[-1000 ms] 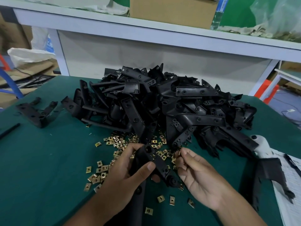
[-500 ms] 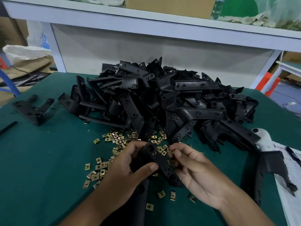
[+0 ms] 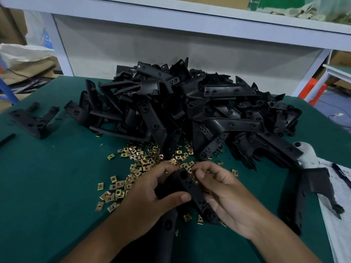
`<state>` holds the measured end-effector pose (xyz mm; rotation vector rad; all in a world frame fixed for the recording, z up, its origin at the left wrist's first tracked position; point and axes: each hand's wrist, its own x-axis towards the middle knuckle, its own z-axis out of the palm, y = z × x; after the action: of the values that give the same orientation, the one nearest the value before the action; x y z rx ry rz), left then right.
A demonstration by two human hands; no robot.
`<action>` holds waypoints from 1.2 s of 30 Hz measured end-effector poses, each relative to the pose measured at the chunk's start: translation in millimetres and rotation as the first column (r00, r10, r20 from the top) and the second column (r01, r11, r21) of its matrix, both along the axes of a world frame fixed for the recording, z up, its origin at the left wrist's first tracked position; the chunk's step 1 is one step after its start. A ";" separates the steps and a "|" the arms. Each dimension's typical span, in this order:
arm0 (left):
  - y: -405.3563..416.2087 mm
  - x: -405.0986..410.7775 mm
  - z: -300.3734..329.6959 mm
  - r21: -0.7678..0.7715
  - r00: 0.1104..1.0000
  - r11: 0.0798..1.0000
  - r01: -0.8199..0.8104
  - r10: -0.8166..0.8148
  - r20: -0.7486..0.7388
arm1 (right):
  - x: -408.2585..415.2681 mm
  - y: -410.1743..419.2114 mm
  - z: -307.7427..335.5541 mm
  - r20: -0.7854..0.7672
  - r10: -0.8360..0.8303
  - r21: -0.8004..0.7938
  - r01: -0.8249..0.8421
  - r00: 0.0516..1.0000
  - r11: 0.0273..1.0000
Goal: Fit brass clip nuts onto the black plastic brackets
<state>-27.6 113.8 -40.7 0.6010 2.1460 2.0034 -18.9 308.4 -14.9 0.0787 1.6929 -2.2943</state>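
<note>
Where hands (image 3: 190, 194) meet: black bracket (image 3: 191, 188).

A green-covered worktable (image 3: 47, 177) fills the foreground. Behind it stands a pale grey shelving frame, with a horizontal shelf (image 3: 190, 18) running across the top and a grey back panel (image 3: 171, 50) beneath it. Cardboard boxes (image 3: 11, 21) sit at the far left beside a white sack (image 3: 24, 56). At the right, an orange stool (image 3: 311, 92) stands on a bluish floor (image 3: 334, 107).
</note>
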 end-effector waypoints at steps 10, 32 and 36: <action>-0.7 0.0 0.5 0.010 1.000 1.000 0.001 -0.001 0.014 | -0.3 3.8 -4.0 -0.050 0.007 0.030 -0.005 0.999 1.000; -1.1 0.2 2.6 0.067 0.999 0.997 0.038 -0.039 0.002 | 2.6 6.6 -1.0 -0.202 0.000 0.184 0.038 0.979 0.982; -0.9 0.3 3.1 0.074 0.998 0.996 0.055 -0.056 0.010 | 3.9 5.3 -0.2 -0.219 0.012 0.193 0.031 0.976 0.981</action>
<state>-27.3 112.9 -37.5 0.6493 2.0332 2.0589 -15.0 313.7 -15.1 -0.1325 2.0289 -2.2045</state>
